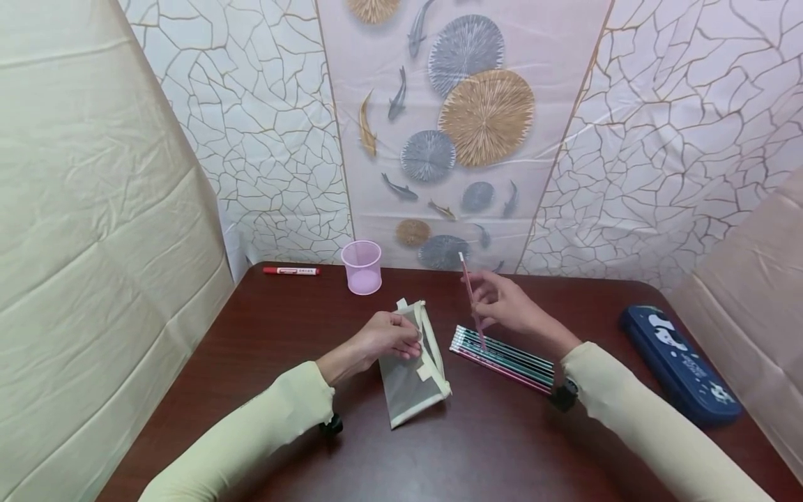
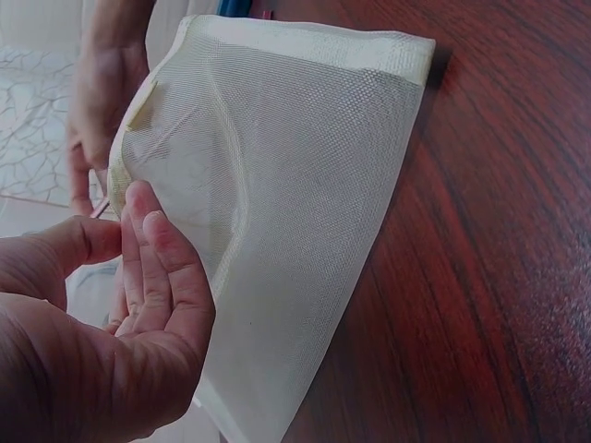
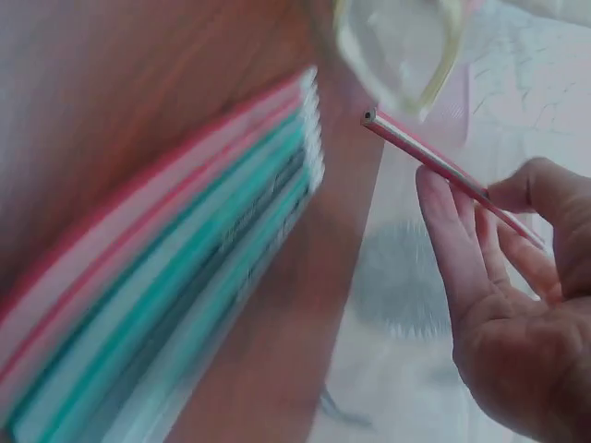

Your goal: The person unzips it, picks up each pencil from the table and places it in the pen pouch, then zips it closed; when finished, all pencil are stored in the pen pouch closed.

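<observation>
My left hand (image 1: 392, 336) pinches the zipped edge of a pale mesh pencil pouch (image 1: 408, 390), whose mouth gapes on the right. In the left wrist view, the mesh pouch (image 2: 305, 175) spreads out beyond the thumb and fingertips. My right hand (image 1: 505, 301) holds a red striped pencil (image 1: 472, 293) between thumb and fingers, tilted, over a row of pencils (image 1: 508, 361). That pencil (image 3: 434, 157) shows its flat, unsharpened end in the right wrist view. The row (image 3: 175, 231) has red and green striped pencils lying side by side, white ends aligned; it is blurred there.
A pink mesh cup (image 1: 362, 268) stands near the table's back edge. Left of it lies a red marker (image 1: 291, 271). At the right side rests a dark blue pencil case (image 1: 680, 366) with panda pictures. Patterned cloth (image 1: 270, 125) hangs behind the brown table (image 1: 301, 300).
</observation>
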The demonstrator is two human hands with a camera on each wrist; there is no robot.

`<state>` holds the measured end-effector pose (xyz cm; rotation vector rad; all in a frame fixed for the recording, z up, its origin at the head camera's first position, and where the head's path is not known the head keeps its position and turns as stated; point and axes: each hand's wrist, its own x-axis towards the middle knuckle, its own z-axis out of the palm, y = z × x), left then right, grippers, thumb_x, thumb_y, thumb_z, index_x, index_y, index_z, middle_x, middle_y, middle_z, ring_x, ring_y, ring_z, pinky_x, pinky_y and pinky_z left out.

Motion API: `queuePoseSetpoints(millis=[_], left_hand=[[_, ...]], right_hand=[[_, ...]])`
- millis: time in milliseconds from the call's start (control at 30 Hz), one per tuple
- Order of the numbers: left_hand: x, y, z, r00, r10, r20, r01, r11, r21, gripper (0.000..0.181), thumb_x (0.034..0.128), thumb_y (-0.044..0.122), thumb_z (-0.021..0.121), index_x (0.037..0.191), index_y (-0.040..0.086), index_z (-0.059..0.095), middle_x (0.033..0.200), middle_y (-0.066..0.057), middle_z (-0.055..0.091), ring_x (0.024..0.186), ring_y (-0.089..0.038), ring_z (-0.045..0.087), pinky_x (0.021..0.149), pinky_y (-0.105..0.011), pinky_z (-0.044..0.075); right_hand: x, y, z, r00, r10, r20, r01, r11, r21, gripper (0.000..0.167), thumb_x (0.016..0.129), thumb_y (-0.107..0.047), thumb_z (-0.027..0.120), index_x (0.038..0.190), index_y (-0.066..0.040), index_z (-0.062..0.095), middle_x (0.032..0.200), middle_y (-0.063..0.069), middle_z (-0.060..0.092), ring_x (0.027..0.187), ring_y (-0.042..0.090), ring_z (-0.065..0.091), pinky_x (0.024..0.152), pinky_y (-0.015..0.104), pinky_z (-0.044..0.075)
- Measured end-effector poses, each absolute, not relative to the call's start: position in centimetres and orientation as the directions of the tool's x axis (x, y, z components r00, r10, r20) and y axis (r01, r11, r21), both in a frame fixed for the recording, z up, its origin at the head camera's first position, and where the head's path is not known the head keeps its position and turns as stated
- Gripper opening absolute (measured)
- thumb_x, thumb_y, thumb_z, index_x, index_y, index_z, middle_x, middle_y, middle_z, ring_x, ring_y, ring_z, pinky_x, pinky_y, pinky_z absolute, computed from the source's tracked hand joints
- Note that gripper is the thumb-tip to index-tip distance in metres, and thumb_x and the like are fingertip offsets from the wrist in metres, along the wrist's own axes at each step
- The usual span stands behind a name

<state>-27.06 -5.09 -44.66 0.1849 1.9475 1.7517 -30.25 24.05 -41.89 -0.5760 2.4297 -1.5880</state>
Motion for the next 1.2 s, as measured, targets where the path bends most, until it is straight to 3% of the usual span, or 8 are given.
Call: queuePoseSetpoints(millis=[167, 400, 500, 700, 967, 1200], left_hand=[[-27.0, -4.8, -44.8, -0.86, 0.431, -0.274, -0.228, 0.156, 0.961, 0.009, 0.0955, 0.004, 0.061, 0.093, 0.001, 0.069, 0.073, -0.001, 0.074, 0.066, -0.009, 0.074, 0.063, -0.022, 0.059], [-26.9, -4.8, -44.9, -0.848, 0.449, -0.283, -0.232, 0.167, 0.958, 0.009, 0.0948, 0.002, 0.061, 0.09, 0.002, 0.068, 0.073, -0.002, 0.073, 0.066, -0.01, 0.073, 0.063, -0.022, 0.059], [-27.0, -5.0, -44.9, -0.837, 0.469, -0.284, -0.223, 0.181, 0.958, 0.008, 0.0945, 0.002, 0.062, 0.091, 0.002, 0.069, 0.074, -0.002, 0.073, 0.066, -0.01, 0.073, 0.063, -0.023, 0.059], [-27.2, -5.7, -44.7, -0.821, 0.521, -0.232, -0.13, 0.225, 0.966, 0.003, 0.0934, 0.003, 0.069, 0.094, 0.0, 0.069, 0.071, -0.003, 0.072, 0.063, -0.012, 0.071, 0.062, -0.027, 0.061], [-27.2, -6.4, -44.6, -0.815, 0.539, -0.211, -0.088, 0.245, 0.965, 0.005, 0.092, 0.004, 0.072, 0.095, 0.0, 0.071, 0.07, -0.003, 0.072, 0.062, -0.014, 0.072, 0.061, -0.027, 0.06], [-27.5, -6.2, -44.3, -0.832, 0.521, -0.191, -0.08, 0.227, 0.971, 0.005, 0.0924, 0.003, 0.072, 0.095, -0.001, 0.071, 0.069, -0.003, 0.072, 0.061, -0.013, 0.071, 0.059, -0.025, 0.058]], right_hand=[[-29.6, 22.0, -42.2, -0.93, -0.369, -0.002, -0.047, 0.125, -0.991, 0.05, 0.098, 0.009, 0.059, 0.145, -0.001, 0.045, 0.11, 0.017, 0.061, 0.087, 0.024, 0.075, 0.078, 0.053, 0.066], [-28.0, 19.2, -43.0, -0.934, -0.326, -0.149, 0.127, 0.087, -0.988, 0.046, 0.1, 0.003, 0.061, 0.143, -0.002, 0.044, 0.108, 0.011, 0.067, 0.1, 0.034, 0.074, 0.082, 0.051, 0.066], [-27.0, 18.1, -43.3, -0.928, -0.318, -0.192, 0.179, 0.07, -0.981, 0.05, 0.099, 0.003, 0.062, 0.144, 0.001, 0.041, 0.109, 0.013, 0.066, 0.099, 0.031, 0.072, 0.081, 0.049, 0.066], [-24.7, 16.3, -44.1, -0.944, -0.255, -0.209, 0.218, -0.006, -0.976, 0.052, 0.099, 0.004, 0.06, 0.144, 0.003, 0.036, 0.109, 0.015, 0.062, 0.093, 0.022, 0.07, 0.08, 0.047, 0.066], [-21.6, 14.3, -45.1, -0.978, -0.063, -0.199, 0.206, -0.155, -0.966, 0.047, 0.097, 0.009, 0.061, 0.134, -0.003, 0.035, 0.103, 0.014, 0.058, 0.087, 0.023, 0.074, 0.078, 0.049, 0.067], [-20.6, 13.1, -45.7, -0.971, -0.056, -0.231, 0.238, -0.18, -0.955, 0.047, 0.097, 0.009, 0.063, 0.133, -0.003, 0.035, 0.1, 0.011, 0.059, 0.083, 0.02, 0.072, 0.077, 0.048, 0.067]])
